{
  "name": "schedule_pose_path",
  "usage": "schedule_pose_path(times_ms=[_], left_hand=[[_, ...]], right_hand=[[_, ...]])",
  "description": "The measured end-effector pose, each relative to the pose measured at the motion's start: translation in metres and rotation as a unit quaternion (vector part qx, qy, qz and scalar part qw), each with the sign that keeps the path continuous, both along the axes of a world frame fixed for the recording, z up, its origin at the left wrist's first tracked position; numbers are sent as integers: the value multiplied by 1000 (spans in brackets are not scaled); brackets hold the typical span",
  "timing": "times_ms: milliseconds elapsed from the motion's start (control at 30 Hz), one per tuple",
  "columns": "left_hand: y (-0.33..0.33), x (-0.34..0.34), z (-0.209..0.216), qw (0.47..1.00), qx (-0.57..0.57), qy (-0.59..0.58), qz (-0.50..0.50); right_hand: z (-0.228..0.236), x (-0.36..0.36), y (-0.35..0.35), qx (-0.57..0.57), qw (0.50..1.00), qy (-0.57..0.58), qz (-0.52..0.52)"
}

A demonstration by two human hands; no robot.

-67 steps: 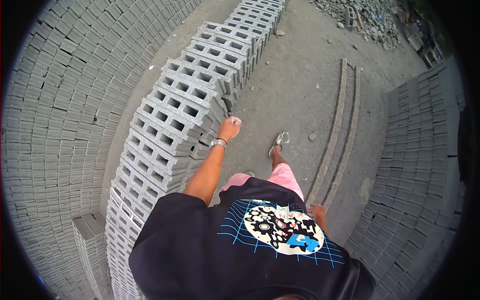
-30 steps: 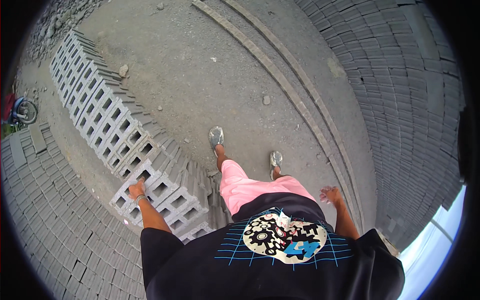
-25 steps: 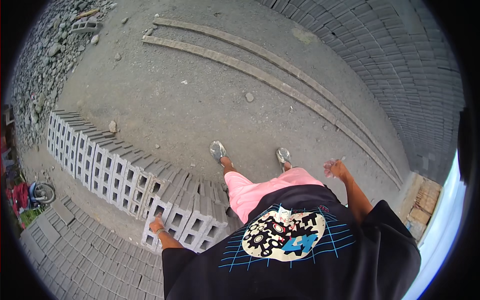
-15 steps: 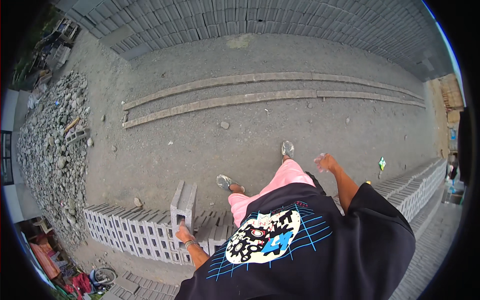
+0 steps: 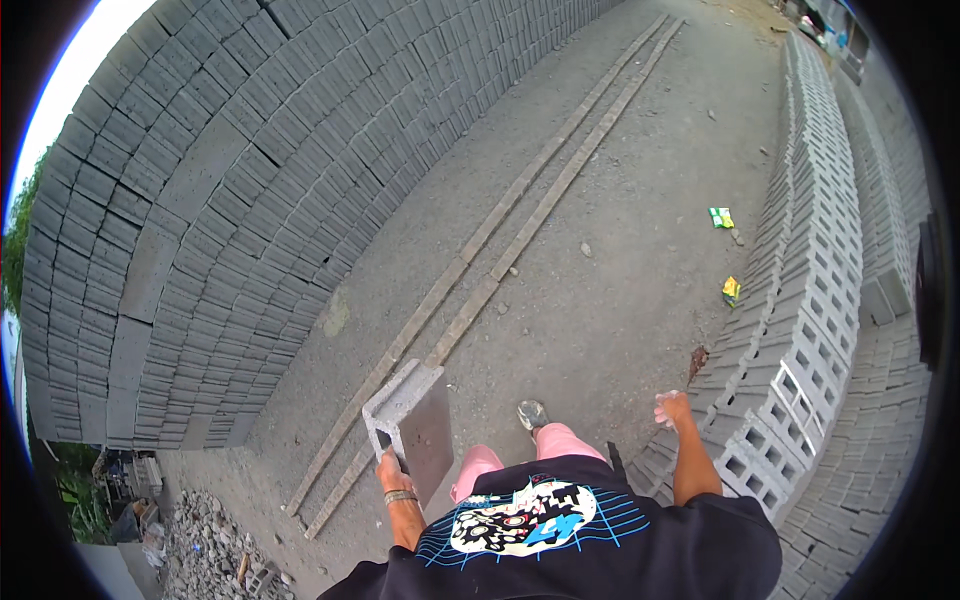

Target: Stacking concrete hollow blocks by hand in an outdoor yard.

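My left hand (image 5: 392,470) grips a grey concrete hollow block (image 5: 425,430) by its near end, with the fingers at the opening there. The block hangs clear of the ground, tilted, to the left of my pink-clad legs. A bracelet circles that wrist. Out to the right, my right hand (image 5: 673,408) holds nothing, its fingers loosely bent and apart. It is nearest to the long low row of hollow blocks (image 5: 800,400), whose square holes show along one side.
A tall wall of stacked blocks (image 5: 300,160) stands at the left. Two long narrow beams (image 5: 470,310) lie side by side on the gravelly ground. Green (image 5: 721,217) and yellow wrappers (image 5: 731,291) lie near the right row. Loose stones (image 5: 215,550) are heaped at lower left.
My left hand has lifted the hollow block off the low row and carries it. My body has turned to the right, toward the length of the beams. My right hand stays free.
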State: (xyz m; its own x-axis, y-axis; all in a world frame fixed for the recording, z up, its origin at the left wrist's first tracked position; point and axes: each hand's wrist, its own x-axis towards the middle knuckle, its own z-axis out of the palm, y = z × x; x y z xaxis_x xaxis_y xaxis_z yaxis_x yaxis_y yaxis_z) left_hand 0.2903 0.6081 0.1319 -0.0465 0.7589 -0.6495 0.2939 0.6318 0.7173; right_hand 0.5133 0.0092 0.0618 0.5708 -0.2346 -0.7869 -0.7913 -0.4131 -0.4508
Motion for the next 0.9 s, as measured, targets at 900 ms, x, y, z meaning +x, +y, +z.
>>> schedule_pose_path(times_ms=[900], left_hand=[[-234, 1051, 104, 557, 183, 168, -793]], right_hand=[[191, 740, 56, 12, 917, -310, 250]])
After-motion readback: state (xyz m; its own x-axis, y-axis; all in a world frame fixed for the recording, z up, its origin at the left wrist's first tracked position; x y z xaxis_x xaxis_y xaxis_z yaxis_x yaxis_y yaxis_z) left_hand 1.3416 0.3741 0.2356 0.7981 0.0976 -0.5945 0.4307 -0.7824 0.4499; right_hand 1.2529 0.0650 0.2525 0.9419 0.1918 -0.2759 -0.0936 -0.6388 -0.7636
